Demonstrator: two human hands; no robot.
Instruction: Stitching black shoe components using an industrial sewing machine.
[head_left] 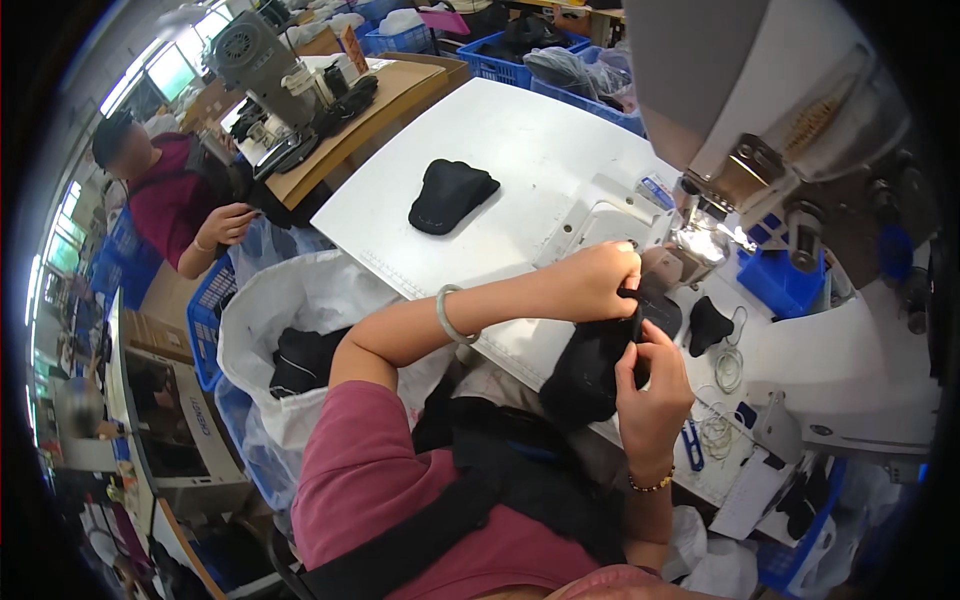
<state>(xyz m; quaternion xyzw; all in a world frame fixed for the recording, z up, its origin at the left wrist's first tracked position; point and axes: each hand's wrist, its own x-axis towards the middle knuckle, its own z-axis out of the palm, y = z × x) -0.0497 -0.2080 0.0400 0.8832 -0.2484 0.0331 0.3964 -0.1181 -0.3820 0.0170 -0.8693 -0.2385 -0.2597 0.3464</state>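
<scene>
Room: sewing workshop, white worktable (520,140) under a grey sewing machine (760,110).
Black fabric piece: (590,370) held at the table's near edge, just in front of the machine's needle area, hanging down toward the person's lap.
Left hand: (592,280) clenched over the fabric's top edge, a pale bangle on the wrist.
Right hand: (652,390) pinching the same fabric from below with thumb and fingers, a beaded bracelet on the wrist.
Nearby: another black shaped piece (450,195) lies alone mid-table; a smaller black piece (708,325) sits beside loose thread.
Left side: white sack (300,300) holds dark pieces.
Beyond: another person in a maroon shirt (165,195) sits at a second machine.
</scene>
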